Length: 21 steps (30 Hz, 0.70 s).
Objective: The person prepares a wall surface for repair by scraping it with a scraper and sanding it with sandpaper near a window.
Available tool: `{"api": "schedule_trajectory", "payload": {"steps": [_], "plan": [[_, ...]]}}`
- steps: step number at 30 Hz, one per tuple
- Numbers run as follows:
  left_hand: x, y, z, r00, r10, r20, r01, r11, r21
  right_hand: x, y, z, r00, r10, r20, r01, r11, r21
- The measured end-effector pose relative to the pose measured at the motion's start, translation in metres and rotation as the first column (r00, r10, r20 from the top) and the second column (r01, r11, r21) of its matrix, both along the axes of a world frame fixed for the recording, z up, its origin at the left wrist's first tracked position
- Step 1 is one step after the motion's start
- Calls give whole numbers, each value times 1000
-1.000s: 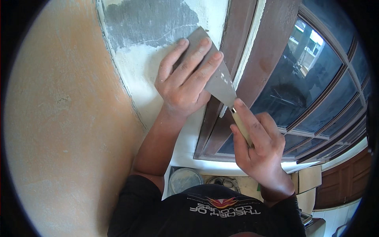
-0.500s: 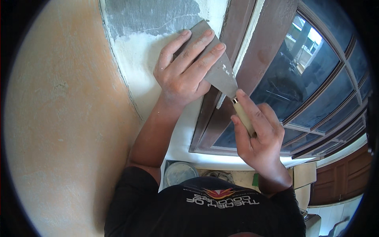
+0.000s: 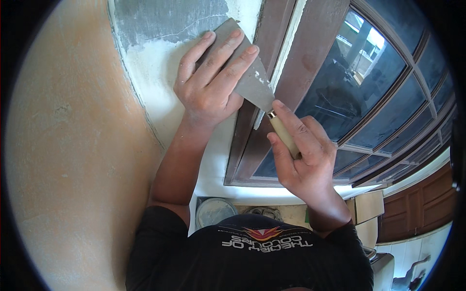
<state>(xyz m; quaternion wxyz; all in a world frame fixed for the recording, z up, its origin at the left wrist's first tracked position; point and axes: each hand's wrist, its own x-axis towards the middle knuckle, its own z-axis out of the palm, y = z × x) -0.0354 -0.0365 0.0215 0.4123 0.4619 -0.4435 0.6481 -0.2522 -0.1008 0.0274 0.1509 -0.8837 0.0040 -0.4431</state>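
A putty knife [image 3: 259, 92] with a wide grey metal blade and a pale handle lies slantwise against the wall beside the brown frame. My right hand [image 3: 308, 153] is closed around its handle, with the forefinger stretched toward the metal collar. Across the blade, my left hand [image 3: 208, 87] rests with straight, spread fingers pressing on it; its thumb is mostly hidden behind the blade. White flecks stick to the metal near the handle. The blade's far corner sits near a grey patch [image 3: 165, 22] on the white wall strip [image 3: 153, 72].
An orange-tinted wall [image 3: 73, 136] rises at the left. Brown-framed window panes [image 3: 335, 92] stand at the right, with a pale ridged strip [image 3: 286, 43] along the frame. Below, partly behind my black shirt, is a round bucket [image 3: 216, 212].
The whole view has shifted, so the wall, frame and both hands appear a little farther left and up. Both hands keep the same hold on the putty knife.
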Motion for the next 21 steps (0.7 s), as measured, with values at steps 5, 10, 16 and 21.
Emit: {"api": "schedule_trajectory", "payload": {"steps": [5, 10, 16, 21], "plan": [[-5, 0, 2, 1000, 1, -13, -1, 1000, 2, -2, 0, 1, 1000, 19, 2, -19, 1000, 10], [-1, 1, 0, 1000, 7, -12, -7, 1000, -9, 0, -1, 0, 1000, 28, -3, -28, 1000, 4], [-2, 1, 0, 1000, 8, -16, -8, 1000, -5, 1, 1, -1, 999, 34, 14, -34, 999, 22], [1, -1, 2, 1000, 12, 3, -11, 999, -47, 5, 1, 2, 998, 40, 49, -39, 999, -5]]}}
